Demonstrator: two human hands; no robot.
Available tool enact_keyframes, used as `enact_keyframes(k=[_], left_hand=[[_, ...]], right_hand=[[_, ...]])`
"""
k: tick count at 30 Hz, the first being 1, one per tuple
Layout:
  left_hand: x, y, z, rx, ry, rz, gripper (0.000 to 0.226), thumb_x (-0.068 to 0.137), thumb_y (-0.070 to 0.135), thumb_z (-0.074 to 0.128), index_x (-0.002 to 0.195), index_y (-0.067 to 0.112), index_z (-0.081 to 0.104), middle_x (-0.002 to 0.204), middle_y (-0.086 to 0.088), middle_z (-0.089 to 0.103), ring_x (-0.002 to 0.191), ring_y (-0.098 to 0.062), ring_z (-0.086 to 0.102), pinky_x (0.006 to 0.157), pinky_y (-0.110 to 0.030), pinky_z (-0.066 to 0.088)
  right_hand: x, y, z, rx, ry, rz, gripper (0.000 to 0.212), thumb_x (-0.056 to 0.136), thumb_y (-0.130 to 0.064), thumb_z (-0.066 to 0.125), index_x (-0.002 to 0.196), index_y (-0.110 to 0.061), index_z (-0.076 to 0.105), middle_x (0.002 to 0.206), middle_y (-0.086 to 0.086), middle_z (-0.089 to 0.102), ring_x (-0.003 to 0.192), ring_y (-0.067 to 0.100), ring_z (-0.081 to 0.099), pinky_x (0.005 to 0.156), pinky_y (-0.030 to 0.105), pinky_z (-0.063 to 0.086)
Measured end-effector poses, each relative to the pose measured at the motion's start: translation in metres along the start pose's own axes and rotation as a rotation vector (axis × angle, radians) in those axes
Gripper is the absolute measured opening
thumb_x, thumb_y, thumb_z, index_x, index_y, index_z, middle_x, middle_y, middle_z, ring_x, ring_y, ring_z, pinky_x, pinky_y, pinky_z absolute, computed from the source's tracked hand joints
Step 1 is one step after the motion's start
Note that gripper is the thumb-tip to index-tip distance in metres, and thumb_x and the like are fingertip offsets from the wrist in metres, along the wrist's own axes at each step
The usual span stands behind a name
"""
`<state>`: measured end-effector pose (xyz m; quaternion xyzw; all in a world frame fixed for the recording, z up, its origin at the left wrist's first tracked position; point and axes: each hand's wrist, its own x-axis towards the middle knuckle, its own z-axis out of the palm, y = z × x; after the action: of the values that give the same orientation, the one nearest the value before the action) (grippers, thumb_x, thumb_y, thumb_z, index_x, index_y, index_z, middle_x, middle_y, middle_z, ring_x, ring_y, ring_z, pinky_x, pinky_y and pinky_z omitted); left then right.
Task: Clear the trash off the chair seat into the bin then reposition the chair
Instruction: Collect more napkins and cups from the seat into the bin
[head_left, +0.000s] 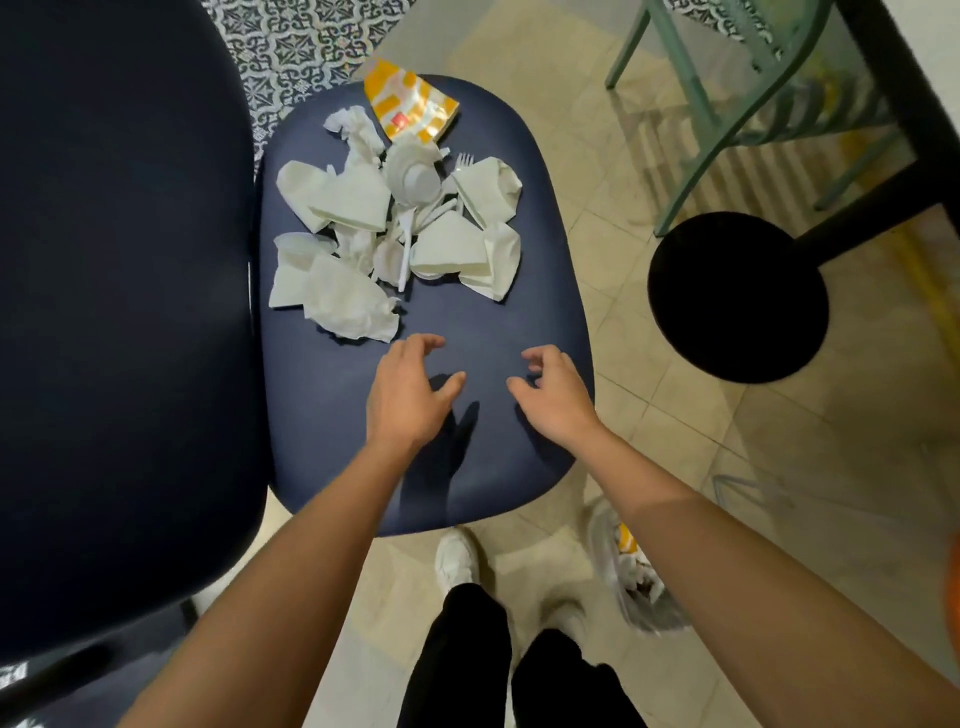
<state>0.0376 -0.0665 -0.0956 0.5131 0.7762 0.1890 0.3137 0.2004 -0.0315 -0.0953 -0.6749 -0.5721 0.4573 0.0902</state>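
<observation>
Backrest (119, 312) left of seat (493, 322), black table base (737, 296) right of it, bag (631, 566) on floor by its near corner. Trash (395, 223) piled on seat's far half. My left hand (405, 395) and right hand (556, 395) over seat's near half, fingers loosely curled, holding nothing.

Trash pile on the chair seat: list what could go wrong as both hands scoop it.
The trash pile is loose: small pieces like the plastic fork may slip from the left hand and right hand and fall to the floor.
The orange wrapper lies at the far edge of the chair seat, so a push could knock it off.
</observation>
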Motion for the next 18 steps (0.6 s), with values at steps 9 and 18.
enact_keyframes(k=[9, 18], left_hand=[[0.046, -0.026, -0.023, 0.118, 0.066, -0.039, 0.045, 0.086, 0.034, 0.063, 0.125, 0.018, 0.048, 0.125, -0.006, 0.051, 0.117, -0.025, 0.046, 0.093, -0.038, 0.042], [0.076, -0.029, -0.017, 0.345, 0.176, -0.217, 0.060, 0.086, 0.033, 0.061, 0.139, 0.021, 0.034, 0.134, -0.007, 0.045, 0.120, -0.030, 0.041, 0.093, -0.042, 0.037]], right_hand=[[0.037, -0.029, 0.024, -0.006, -0.054, -0.016, 0.041, 0.091, -0.022, 0.056, 0.130, -0.015, 0.045, 0.133, 0.003, 0.043, 0.121, 0.018, 0.048, 0.099, 0.026, 0.039], [0.076, -0.038, 0.024, -0.030, -0.199, -0.017, 0.040, 0.093, -0.023, 0.055, 0.131, -0.017, 0.044, 0.135, 0.001, 0.042, 0.122, 0.014, 0.047, 0.101, 0.029, 0.041]])
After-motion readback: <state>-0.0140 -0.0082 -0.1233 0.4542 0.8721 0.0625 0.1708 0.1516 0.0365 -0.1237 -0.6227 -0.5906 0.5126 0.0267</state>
